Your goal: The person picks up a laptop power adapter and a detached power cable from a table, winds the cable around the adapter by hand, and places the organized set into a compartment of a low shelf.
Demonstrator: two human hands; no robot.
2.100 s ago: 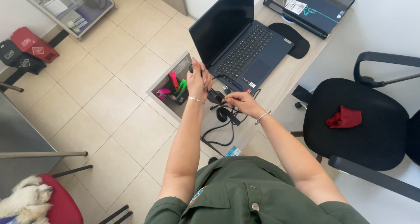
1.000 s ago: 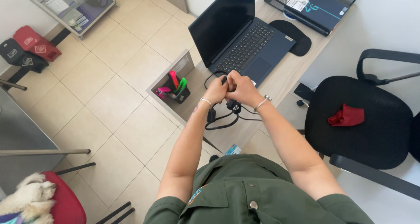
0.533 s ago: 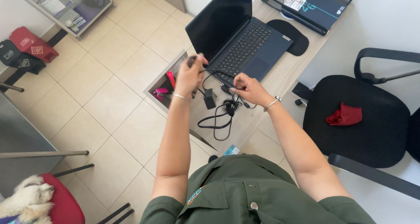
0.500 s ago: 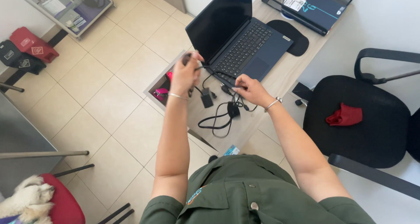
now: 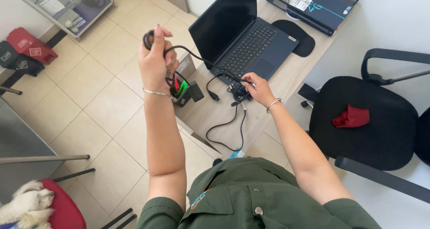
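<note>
Black charger cable [image 5: 197, 59] runs taut from my raised left hand [image 5: 154, 61], fist tight round its end, down to my right hand [image 5: 255, 86] pinching it on the desk [image 5: 286, 77] by the laptop [image 5: 244, 36]. Best to keep tension even so loops don't kink.

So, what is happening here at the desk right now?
A person in a green shirt stands at a wooden desk and handles a black cable. The left hand is raised above the desk edge and grips one end of the cable. The right hand rests low on the desk beside the open laptop and pinches the other part of it. The rest of the cable hangs in a loose loop over the desk front.
</note>
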